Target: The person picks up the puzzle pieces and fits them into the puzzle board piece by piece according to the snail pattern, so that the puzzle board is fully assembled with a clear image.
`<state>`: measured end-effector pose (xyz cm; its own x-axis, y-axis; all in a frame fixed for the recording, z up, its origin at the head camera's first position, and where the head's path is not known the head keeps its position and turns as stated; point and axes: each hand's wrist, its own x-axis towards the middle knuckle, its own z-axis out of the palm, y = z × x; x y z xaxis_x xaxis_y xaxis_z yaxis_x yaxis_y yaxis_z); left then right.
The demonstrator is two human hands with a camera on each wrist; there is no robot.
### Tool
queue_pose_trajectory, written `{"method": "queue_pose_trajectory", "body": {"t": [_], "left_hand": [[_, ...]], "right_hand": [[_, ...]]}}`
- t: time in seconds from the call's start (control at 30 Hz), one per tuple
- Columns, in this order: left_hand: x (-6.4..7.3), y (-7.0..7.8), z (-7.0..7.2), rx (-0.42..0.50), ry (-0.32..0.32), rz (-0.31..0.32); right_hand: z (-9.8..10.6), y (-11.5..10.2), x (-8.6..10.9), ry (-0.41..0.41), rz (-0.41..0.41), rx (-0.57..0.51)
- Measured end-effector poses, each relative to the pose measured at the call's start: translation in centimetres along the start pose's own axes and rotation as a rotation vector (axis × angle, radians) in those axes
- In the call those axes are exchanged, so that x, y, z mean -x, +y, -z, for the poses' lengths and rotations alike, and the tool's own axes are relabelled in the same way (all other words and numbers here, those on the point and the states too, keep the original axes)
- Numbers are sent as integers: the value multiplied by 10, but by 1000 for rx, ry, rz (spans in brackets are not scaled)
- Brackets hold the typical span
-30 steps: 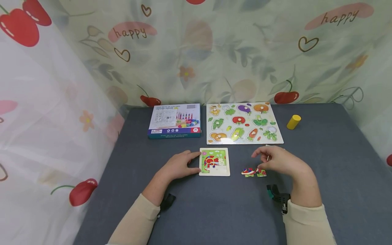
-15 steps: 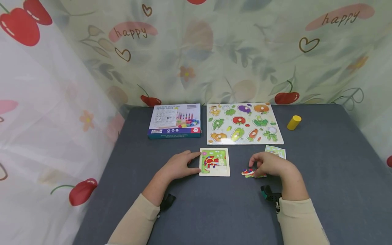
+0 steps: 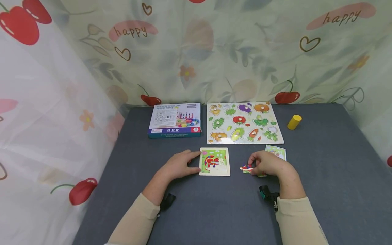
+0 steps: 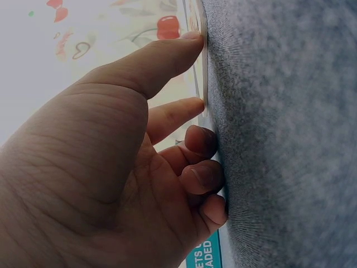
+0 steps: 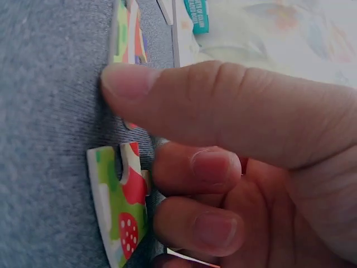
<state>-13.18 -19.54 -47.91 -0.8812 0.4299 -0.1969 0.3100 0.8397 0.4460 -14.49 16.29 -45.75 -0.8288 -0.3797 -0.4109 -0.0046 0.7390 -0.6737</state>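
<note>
My left hand rests at the left side of a small wooden jigsaw board, with thumb and index finger extended against its edge. In the left wrist view the other fingers curl near the table. The board bears a red and green picture, with a pale bare area at its lower right. My right hand pinches a red, blue, white and green puzzle piece between thumb and index finger, low at the table. Another puzzle piece, green with a red spotted shape, lies below the thumb in the right wrist view, mostly hidden in the head view.
Behind the jigsaw stand a flat boxed toy set and a large vegetable peg board. A yellow cylinder is at the back right. Beyond my right hand lies a printed picture card. A patterned curtain borders the table.
My right hand has come down and to the left onto the puzzle piece, which has shifted slightly left. The picture card is now uncovered. My left hand stays in place.
</note>
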Motion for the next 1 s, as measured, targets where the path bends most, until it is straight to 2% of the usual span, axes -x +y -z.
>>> {"method": "queue_pose_trajectory", "body": {"t": [0.3,0.53,1.0], "left_hand": [[1,0,0,5,-2,-2],[0,0,1,9,-5,0],[-1,0,0,5,-8,5]], "right_hand": [[0,-2,0,94,20,53],[7,-9,4,156,11,21],[19,-32,30,295,85,58]]}}
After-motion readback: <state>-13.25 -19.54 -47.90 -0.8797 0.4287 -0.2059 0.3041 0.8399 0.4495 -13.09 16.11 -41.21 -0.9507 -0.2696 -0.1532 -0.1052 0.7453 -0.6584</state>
